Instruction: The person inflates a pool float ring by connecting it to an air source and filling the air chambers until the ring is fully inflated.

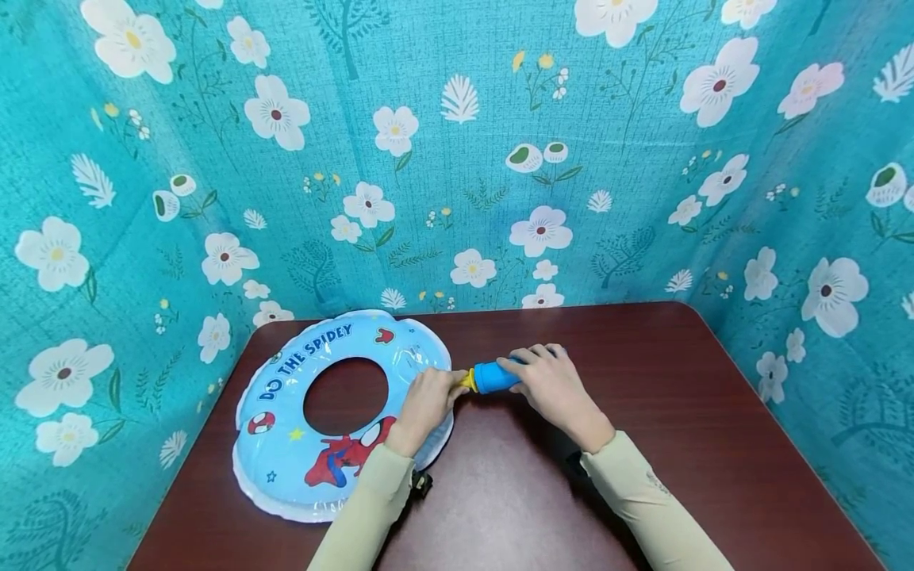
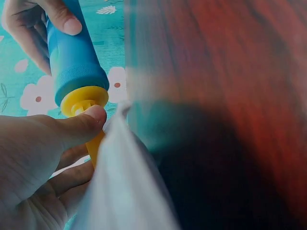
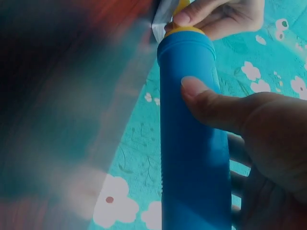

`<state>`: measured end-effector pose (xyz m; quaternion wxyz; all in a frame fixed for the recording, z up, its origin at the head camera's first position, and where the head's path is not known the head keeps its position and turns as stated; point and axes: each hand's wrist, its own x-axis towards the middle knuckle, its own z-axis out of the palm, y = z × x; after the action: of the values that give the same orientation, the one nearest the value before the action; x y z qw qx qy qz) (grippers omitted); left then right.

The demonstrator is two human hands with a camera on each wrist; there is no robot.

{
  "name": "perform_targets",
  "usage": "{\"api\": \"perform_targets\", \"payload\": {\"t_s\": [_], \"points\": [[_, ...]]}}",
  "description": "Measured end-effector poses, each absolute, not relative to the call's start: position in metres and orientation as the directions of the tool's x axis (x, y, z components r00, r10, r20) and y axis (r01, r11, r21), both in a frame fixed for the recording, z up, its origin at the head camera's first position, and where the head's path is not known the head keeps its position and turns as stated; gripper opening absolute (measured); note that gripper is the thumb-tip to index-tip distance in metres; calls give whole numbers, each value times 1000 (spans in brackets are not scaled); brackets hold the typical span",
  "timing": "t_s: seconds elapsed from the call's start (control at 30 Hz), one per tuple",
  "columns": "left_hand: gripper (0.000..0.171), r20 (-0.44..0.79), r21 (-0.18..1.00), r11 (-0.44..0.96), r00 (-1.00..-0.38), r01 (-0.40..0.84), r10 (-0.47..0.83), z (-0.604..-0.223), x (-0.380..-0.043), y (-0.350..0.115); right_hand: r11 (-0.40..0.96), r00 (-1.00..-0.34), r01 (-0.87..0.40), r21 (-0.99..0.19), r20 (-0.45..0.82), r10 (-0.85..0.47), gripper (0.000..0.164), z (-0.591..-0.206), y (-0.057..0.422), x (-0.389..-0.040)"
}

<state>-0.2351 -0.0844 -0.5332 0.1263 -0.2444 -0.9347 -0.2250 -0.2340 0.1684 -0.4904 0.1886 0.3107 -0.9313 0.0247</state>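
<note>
A blue hand pump [image 1: 495, 377] with a yellow end [image 1: 468, 380] is held between my two hands over the table. My left hand [image 1: 428, 403] pinches the yellow end, thumb on top, as the left wrist view shows close up. Around the blue barrel [image 3: 192, 134] my right hand [image 1: 553, 388] is wrapped, its thumb lying along the side. The light blue swim ring [image 1: 274, 456] with a printed cartoon figure lies flat to the left, puffed out. My left hand and forearm overlap its right side. In the left wrist view the ring's pale edge [image 2: 127, 187] is beside the left fingers.
A dark reddish-brown table [image 1: 643, 388] with rounded corners lies beneath everything. Teal flowered cloth [image 1: 457, 159] hangs behind it and along both sides.
</note>
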Motion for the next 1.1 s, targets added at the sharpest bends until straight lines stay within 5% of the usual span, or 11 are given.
{"api": "perform_targets", "payload": {"t_s": [0.53,1.1], "points": [[12,319,390,783,-869,484,378,-531,-237,-87,830,-802,-551,-86,328,-499,60,-444,249,-241],[14,330,367,788,-861,494,387,-532,-235,-84,767,-668,-630,123,417,-616,53,-485,177,-237]]}}
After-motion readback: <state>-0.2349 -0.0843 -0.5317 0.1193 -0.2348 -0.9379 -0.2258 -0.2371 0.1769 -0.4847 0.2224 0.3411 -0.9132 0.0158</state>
